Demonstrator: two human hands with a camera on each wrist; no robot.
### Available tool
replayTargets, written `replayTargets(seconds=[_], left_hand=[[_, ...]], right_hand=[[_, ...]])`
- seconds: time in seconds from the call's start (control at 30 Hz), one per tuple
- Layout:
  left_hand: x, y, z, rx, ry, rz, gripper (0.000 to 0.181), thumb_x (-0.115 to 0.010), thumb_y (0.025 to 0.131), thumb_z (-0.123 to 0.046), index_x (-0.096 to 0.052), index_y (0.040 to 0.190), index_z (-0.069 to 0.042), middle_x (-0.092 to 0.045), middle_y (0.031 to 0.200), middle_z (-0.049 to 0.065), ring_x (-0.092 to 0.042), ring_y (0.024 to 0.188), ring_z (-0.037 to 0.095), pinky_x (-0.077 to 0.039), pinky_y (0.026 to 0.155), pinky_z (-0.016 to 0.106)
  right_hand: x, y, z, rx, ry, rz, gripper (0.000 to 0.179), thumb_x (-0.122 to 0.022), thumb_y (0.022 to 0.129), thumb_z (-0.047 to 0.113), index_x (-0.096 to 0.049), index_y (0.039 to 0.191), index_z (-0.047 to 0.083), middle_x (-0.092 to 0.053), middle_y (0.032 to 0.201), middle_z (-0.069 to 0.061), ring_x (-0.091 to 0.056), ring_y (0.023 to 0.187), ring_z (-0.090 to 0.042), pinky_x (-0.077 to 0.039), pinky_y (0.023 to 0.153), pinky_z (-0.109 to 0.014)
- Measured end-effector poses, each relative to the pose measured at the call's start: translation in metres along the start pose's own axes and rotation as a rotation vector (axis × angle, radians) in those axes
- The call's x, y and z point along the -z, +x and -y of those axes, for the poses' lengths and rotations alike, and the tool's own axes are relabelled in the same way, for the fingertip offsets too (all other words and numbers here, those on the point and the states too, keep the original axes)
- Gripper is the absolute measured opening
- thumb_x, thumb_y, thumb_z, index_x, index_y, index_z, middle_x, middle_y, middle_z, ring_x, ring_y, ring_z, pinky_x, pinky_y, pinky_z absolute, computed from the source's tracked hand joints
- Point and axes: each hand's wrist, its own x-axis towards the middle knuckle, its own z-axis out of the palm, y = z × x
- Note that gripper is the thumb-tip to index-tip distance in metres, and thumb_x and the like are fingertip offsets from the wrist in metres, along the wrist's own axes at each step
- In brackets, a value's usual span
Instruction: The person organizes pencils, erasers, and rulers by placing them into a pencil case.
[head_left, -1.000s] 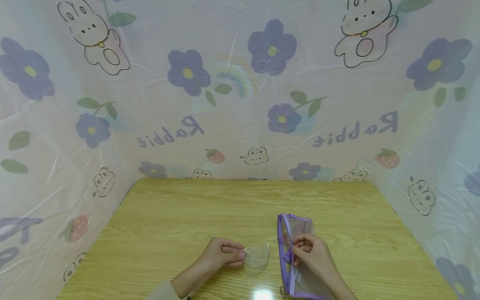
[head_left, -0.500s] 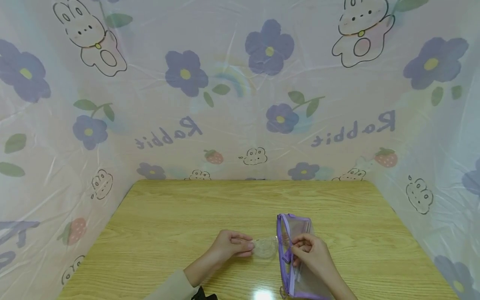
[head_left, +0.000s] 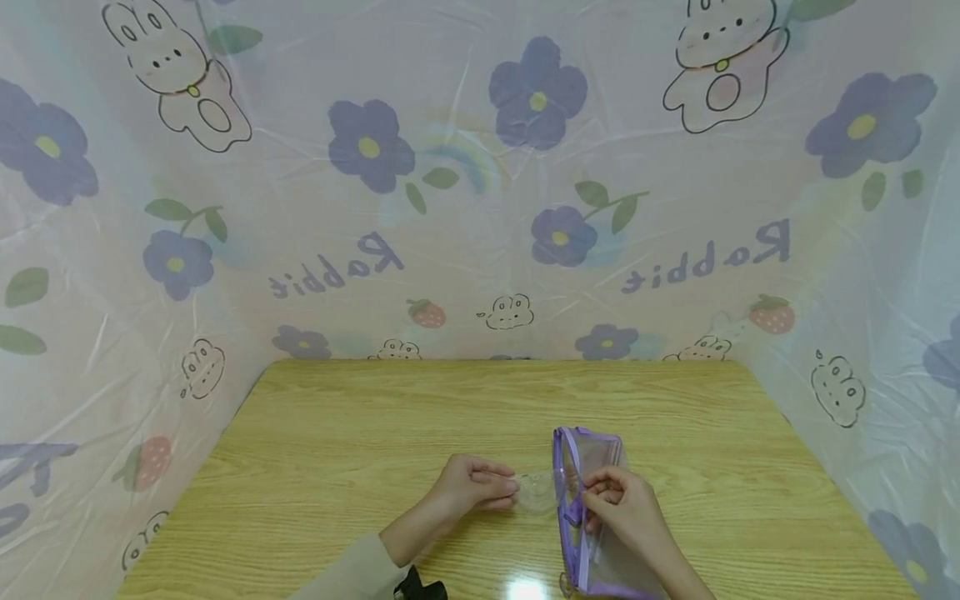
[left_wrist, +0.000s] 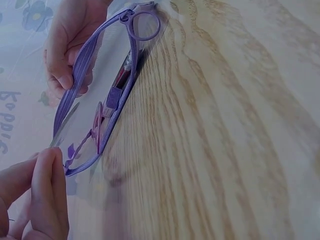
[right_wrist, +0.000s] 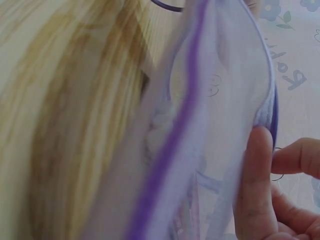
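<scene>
Between thumb and fingers of my left hand (head_left: pixel 476 486) is a clear half-round protractor (head_left: pixel 536 493), its far edge right at the mouth of a see-through zip pencil pouch (head_left: pixel 617 560) with purple trim. The pouch lies unzipped on the table, mouth facing left. My right hand (head_left: pixel 626 507) pinches the upper edge of that mouth, lifting it away from the lower one. In the left wrist view the protractor (left_wrist: pixel 66 124) appears edge-on, overlapping the opening. Inside the pouch are a dark slim item (left_wrist: pixel 121 77) and a pink loop (left_wrist: pixel 97 125).
The wood-grain table (head_left: pixel 360 417) stretches out around both hands. A purple ring (left_wrist: pixel 145 25) hangs at one end of the pouch. Printed cloth (head_left: pixel 465 208) with rabbits and flowers walls off the back and sides. Something black (head_left: pixel 420 586) sits below the left wrist.
My left hand has moved right and slightly away from me, bringing the protractor from beside the pouch up to its mouth. The right hand and pouch have stayed in place.
</scene>
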Motion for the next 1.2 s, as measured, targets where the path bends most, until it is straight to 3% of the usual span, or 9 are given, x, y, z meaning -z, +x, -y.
replayTargets(seconds=[0.43, 1.2], left_hand=[[-0.011, 0.009, -0.003, 0.017, -0.009, -0.003, 0.027, -0.068, 0.090, 0.010, -0.064, 0.116, 0.016, -0.071, 0.099, 0.027, -0.073, 0.089, 0.031, -0.060, 0.080, 0.037], [-0.027, 0.034, 0.003, -0.009, -0.025, -0.006, 0.022, -0.069, 0.089, 0.009, -0.067, 0.110, 0.014, -0.071, 0.096, 0.027, -0.073, 0.087, 0.034, -0.060, 0.080, 0.038]], right_hand=[[-0.001, 0.001, -0.001, 0.002, 0.004, -0.001, 0.016, -0.065, 0.084, -0.012, -0.061, 0.099, -0.016, -0.063, 0.080, -0.013, -0.063, 0.051, -0.019, -0.058, 0.051, -0.031], [0.000, 0.000, 0.001, -0.018, 0.004, -0.009, 0.017, -0.066, 0.084, -0.012, -0.061, 0.100, -0.016, -0.063, 0.080, -0.013, -0.063, 0.052, -0.020, -0.058, 0.052, -0.032]])
